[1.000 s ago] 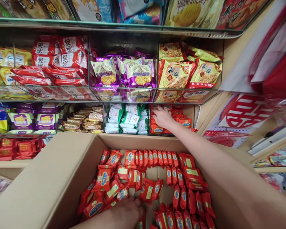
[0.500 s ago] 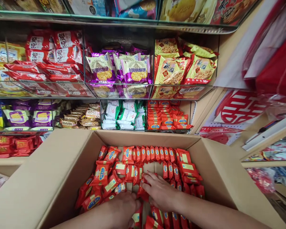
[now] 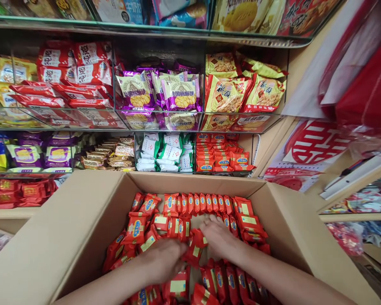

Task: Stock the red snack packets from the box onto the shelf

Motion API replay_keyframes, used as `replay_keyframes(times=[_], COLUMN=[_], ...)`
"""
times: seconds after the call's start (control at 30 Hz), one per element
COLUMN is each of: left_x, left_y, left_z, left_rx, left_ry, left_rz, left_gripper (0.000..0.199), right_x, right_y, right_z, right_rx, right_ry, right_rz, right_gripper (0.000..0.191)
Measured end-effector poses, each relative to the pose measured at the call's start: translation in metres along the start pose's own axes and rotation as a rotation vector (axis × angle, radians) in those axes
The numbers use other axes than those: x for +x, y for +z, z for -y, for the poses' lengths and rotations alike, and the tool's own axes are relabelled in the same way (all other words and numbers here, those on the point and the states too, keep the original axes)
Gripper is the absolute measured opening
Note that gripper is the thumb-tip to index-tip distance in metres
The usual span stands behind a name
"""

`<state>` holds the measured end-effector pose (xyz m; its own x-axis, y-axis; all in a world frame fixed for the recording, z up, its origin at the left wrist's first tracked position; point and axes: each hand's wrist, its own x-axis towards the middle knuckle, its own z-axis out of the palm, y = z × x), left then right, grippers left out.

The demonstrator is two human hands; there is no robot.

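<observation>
A large open cardboard box [image 3: 190, 182] in front of me holds many small red snack packets with blue and gold labels, several of them standing in rows. Inside it, my left hand [image 3: 168, 259] is blurred and closed, its fingers at the left edge of a red snack packet [image 3: 195, 248] between the two hands. My right hand [image 3: 218, 238] is just to the right of that packet. Its fingers bend down into the gap beside the upright row of packets [image 3: 230, 223], and the fingertips are hidden.
Behind the box, shelves with clear dividers hold wrapped snacks: purple packs [image 3: 180, 95], yellow packs [image 3: 227, 93], green-and-white packs [image 3: 169, 151] and red packets [image 3: 222, 159]. The box's side flaps [image 3: 47, 237] are folded outward. Red and white bags [image 3: 365, 80] hang at right.
My right hand has moved up and to the right, off the packet in the middle. My left hand has shifted slightly up, and that packet now shows between the hands.
</observation>
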<state>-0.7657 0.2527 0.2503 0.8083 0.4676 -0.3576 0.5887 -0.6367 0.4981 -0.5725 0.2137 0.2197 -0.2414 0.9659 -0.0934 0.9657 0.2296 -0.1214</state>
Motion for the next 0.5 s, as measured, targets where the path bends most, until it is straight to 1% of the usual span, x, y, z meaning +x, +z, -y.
replay_keyframes(times=[0.07, 0.1, 0.13, 0.17, 0.2, 0.23, 0.27, 0.33, 0.4, 0.47, 0.5], left_x=[0.005, 0.008, 0.011, 0.014, 0.016, 0.018, 0.018, 0.018, 0.016, 0.015, 0.014], left_y=[-0.006, -0.01, -0.012, -0.015, -0.017, -0.018, -0.019, -0.021, -0.022, -0.023, -0.023], left_z=[-0.001, -0.003, -0.006, -0.008, -0.011, -0.013, -0.014, -0.016, -0.016, -0.016, -0.016], left_rx=[-0.164, -0.299, -0.46, -0.632, -0.799, -0.927, -1.024, -1.173, -1.303, -1.408, -1.445], left_ry=[-0.012, -0.01, -0.009, 0.008, 0.029, 0.037, 0.035, -0.001, -0.053, -0.09, -0.102], left_rz=[-0.205, -0.28, -0.3, -0.3, -0.312, -0.33, -0.323, -0.304, -0.276, -0.266, -0.276], left_gripper=[0.048, 0.055, 0.059, 0.063, 0.062, 0.058, 0.051, 0.038, 0.033, 0.031, 0.03], right_x=[-0.002, -0.003, -0.004, -0.005, -0.006, -0.006, -0.007, -0.008, -0.009, -0.009, -0.009], right_y=[-0.017, -0.026, -0.033, -0.038, -0.041, -0.043, -0.043, -0.04, -0.037, -0.035, -0.035], right_z=[-0.001, -0.001, -0.001, -0.001, 0.0, 0.0, 0.001, 0.003, 0.004, 0.004, 0.004], right_rx=[0.169, 0.273, 0.38, 0.484, 0.582, 0.676, 0.777, 0.988, 1.162, 1.263, 1.279], right_ry=[0.032, 0.042, 0.051, 0.06, 0.064, 0.063, 0.058, 0.042, 0.049, 0.09, 0.117], right_rz=[-0.061, -0.085, -0.101, -0.116, -0.129, -0.135, -0.133, -0.106, -0.081, -0.089, -0.109], right_gripper=[0.035, 0.031, 0.028, 0.028, 0.028, 0.031, 0.034, 0.037, 0.035, 0.035, 0.035])
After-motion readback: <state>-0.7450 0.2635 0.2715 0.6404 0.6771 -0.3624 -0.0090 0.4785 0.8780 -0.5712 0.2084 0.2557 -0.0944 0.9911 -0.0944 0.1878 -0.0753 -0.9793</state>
